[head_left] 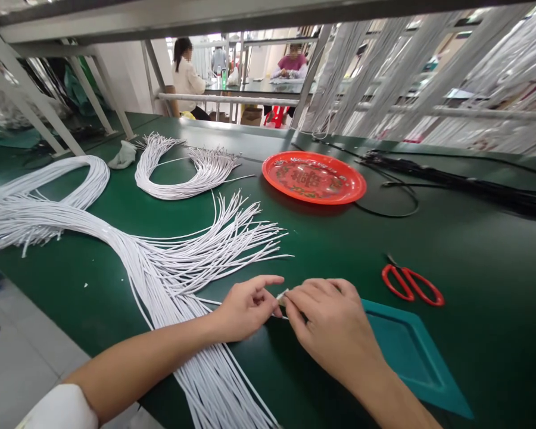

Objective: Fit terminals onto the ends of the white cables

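My left hand (246, 308) is closed in a pinch over the green table, its index finger stretched out towards the right hand. A thin white cable (280, 317) runs from its fingertips towards my right hand. My right hand (328, 322) pinches a small whitish piece (282, 295) between thumb and fingers; its exact kind is too small to tell. The two hands almost meet there. Beneath my left forearm lies a large bundle of white cables (161, 280), its loose ends fanned out just beyond the left hand.
Beyond the hands are a red oval tray (312, 179), a curved bundle of white cables (174, 185) and another coil (84, 179). At right lie red-handled scissors (413, 285), a teal tray (397, 322) and black cables (451, 179). A metal frame (232, 98) crosses behind; people sit farther back.
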A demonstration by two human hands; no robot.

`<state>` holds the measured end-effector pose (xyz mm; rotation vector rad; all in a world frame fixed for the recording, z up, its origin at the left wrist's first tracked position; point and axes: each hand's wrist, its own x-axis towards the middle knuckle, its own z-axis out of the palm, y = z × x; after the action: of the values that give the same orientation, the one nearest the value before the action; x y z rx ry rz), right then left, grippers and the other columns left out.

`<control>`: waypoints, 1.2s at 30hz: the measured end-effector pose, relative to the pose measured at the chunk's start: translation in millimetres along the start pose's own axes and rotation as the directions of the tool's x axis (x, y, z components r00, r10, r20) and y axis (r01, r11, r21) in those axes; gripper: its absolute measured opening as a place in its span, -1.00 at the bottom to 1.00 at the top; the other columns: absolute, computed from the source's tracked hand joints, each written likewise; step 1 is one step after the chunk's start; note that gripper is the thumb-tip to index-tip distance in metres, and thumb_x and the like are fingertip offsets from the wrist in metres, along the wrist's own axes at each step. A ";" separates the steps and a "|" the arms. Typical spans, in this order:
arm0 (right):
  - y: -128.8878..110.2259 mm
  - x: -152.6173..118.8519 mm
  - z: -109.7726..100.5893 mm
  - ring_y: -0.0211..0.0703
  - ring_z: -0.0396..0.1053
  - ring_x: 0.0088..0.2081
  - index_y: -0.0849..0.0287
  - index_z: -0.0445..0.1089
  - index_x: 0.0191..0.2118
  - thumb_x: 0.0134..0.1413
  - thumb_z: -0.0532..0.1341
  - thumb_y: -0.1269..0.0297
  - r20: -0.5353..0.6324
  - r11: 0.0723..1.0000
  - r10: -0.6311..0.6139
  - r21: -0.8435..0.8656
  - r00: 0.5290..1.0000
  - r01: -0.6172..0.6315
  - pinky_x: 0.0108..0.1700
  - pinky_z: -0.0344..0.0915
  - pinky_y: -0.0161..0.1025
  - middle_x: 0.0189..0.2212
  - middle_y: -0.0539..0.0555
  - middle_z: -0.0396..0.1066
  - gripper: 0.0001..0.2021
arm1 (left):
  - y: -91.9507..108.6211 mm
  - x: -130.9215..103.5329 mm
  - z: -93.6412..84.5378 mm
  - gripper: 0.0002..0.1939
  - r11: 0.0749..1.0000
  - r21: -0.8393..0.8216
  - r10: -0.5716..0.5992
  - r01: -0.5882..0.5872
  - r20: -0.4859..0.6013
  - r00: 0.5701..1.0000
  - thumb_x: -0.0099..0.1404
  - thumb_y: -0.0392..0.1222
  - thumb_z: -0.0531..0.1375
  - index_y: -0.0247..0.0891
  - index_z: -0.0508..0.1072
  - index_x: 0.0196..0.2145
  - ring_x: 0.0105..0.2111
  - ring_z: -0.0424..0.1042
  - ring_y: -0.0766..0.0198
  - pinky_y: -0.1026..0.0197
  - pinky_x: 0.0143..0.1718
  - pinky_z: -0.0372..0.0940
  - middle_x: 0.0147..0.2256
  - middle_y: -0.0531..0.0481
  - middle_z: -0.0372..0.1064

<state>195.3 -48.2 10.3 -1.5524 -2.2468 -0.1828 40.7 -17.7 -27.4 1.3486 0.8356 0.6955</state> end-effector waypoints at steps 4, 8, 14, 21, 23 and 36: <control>9.7 -8.7 -3.6 -0.12 0.32 -0.36 0.17 0.37 -0.54 0.02 0.06 0.37 -0.018 0.981 -0.004 -0.193 1.000 0.000 -0.13 0.00 -0.09 -0.54 0.06 0.42 -0.79 | -3.6 1.2 -1.4 -0.51 1.000 0.010 -0.016 0.015 0.013 1.000 0.16 -0.29 0.07 -0.31 0.19 0.07 -0.52 0.30 0.42 0.38 -0.44 0.18 -0.52 0.03 0.33; 19.5 -19.8 -2.5 -0.04 0.33 -0.28 0.16 0.42 -0.29 -0.01 0.10 0.31 0.086 0.977 -0.017 -0.209 0.996 0.035 -0.15 0.01 -0.06 -0.38 0.09 0.47 -0.81 | -6.1 1.3 -1.1 -0.50 1.000 0.026 -0.001 -0.001 0.056 0.998 0.16 -0.33 0.05 -0.27 0.18 0.09 -0.53 0.26 0.44 0.39 -0.45 0.16 -0.51 0.05 0.32; 22.8 -17.5 -2.9 -0.08 0.35 -0.33 0.06 0.42 -0.40 -0.03 0.10 0.43 0.206 0.978 -0.037 -0.194 0.978 0.078 -0.16 -0.01 -0.02 -0.49 0.00 0.45 -0.82 | -6.2 2.3 0.0 -0.59 0.997 0.060 -0.041 0.038 0.044 0.998 0.20 -0.24 0.02 -0.27 0.25 0.03 -0.66 0.10 0.51 0.43 -0.59 0.07 -0.49 0.02 0.37; 26.2 -17.3 -0.9 -0.05 0.33 -0.27 0.08 0.42 -0.29 -0.06 0.13 0.39 0.203 0.977 -0.019 -0.203 0.979 0.061 -0.14 0.01 -0.02 -0.38 0.04 0.46 -0.81 | -7.3 8.1 1.0 -0.53 0.971 -0.137 -0.188 0.195 0.061 0.980 0.14 -0.17 0.11 -0.37 0.22 0.01 -0.74 0.01 0.55 0.43 -0.72 -0.04 -0.51 0.01 0.37; 27.1 -14.1 -0.6 -0.03 0.33 -0.25 0.09 0.41 -0.30 -0.10 0.17 0.36 0.273 0.983 0.029 -0.184 0.962 0.023 -0.14 0.03 -0.01 -0.39 0.04 0.45 -0.83 | -9.4 9.0 1.3 -0.52 0.962 -0.170 -0.206 0.214 0.066 0.976 0.12 -0.17 0.13 -0.37 0.23 0.00 -0.75 0.01 0.56 0.43 -0.72 -0.04 -0.51 0.00 0.38; 25.4 -10.1 -0.8 -0.09 0.34 -0.31 0.13 0.32 -0.47 -0.09 0.17 0.39 0.371 0.985 0.140 -0.147 0.918 -0.091 -0.06 -0.02 0.06 -0.47 0.00 0.39 -0.97 | -18.6 10.9 4.9 -0.51 0.973 0.024 -0.232 0.231 0.048 0.972 0.15 -0.26 0.08 -0.39 0.21 0.06 -0.69 0.05 0.53 0.39 -0.60 0.05 -0.44 -0.08 0.43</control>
<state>222.0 -47.7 4.0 -1.9235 -2.4600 0.0140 50.0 -13.3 -47.1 1.2548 0.9427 0.4710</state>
